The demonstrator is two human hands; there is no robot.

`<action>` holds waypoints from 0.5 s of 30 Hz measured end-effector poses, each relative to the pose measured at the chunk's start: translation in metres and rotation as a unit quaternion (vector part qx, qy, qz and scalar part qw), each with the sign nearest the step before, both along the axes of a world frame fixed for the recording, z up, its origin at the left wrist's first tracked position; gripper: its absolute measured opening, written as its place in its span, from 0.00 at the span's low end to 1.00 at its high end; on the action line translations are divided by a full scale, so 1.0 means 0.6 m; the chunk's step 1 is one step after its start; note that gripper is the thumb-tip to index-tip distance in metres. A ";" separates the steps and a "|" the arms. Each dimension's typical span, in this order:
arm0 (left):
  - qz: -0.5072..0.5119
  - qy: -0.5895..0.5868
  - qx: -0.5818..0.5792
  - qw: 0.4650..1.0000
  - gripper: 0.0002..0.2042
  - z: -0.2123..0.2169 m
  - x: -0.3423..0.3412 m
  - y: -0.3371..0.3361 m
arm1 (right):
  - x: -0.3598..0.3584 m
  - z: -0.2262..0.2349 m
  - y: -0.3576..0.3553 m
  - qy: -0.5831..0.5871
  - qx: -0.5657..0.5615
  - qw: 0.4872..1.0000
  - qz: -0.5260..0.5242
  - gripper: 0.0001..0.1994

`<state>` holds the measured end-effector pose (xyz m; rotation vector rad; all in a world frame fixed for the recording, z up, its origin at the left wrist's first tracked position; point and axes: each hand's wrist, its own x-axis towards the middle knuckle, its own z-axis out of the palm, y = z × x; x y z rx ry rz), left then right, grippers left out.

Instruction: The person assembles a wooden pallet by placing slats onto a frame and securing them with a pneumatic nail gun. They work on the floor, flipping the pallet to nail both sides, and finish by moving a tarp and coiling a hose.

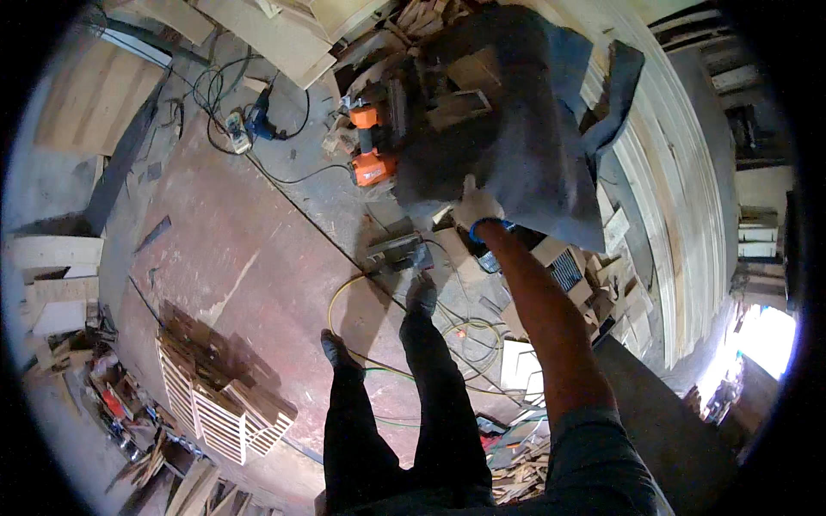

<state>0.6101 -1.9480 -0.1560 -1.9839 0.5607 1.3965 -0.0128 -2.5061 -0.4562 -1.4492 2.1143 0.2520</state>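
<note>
My right hand [477, 211], in a pale glove with a blue cuff, reaches forward to the near edge of a large dark grey sheet [544, 172]. The thumb seems to lie over the edge while the other fingers are mostly hidden, and the hand appears closed on it. The sheet drapes over a heap and bends up at its far right. Left of it an orange and black nail gun [368, 163] rests with a hose attached. My left hand is out of the picture.
A blue corded power tool [260, 119] lies farther left among coiled cables. Hoses [469, 344] loop around my feet. Long boards [658, 163] are stacked at the right. A slatted wooden piece [211, 408] stands at the lower left, with scrap wood [520, 473] near me.
</note>
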 end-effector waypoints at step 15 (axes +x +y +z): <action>-0.014 0.039 -0.139 0.989 0.10 -0.089 -0.103 -0.170 | -0.398 0.296 0.062 0.179 -0.231 0.919 0.266 0.15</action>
